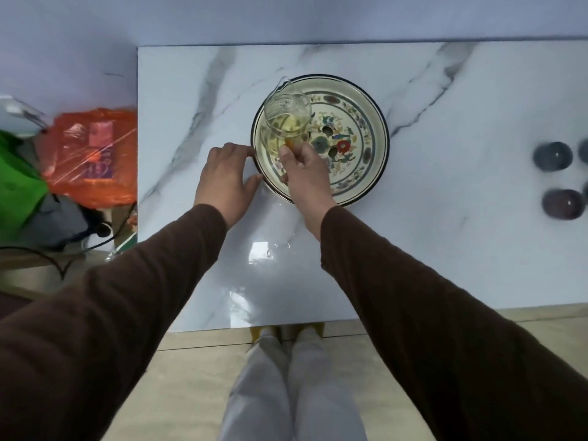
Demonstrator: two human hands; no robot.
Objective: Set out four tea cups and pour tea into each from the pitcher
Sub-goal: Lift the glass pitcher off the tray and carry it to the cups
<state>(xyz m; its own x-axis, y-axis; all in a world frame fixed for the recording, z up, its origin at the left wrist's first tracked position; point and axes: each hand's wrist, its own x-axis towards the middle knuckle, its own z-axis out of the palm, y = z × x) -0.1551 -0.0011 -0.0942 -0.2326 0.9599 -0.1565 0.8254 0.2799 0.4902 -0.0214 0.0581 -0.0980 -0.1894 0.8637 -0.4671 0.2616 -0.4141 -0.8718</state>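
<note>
Marble-look table (445, 218), cups (552, 156) sit far right, well apart from the tray (375, 173). Right hand (302, 173) holds the glass pitcher (286, 122) by its handle over the tray; left hand (224, 176) rests open at the tray edge. Risk: pitcher part full, a tilt spills tea; cups not set out yet.

Clear glass pitcher (287, 122) of yellow tea over tray; dark cups (552, 156) far right.
</note>
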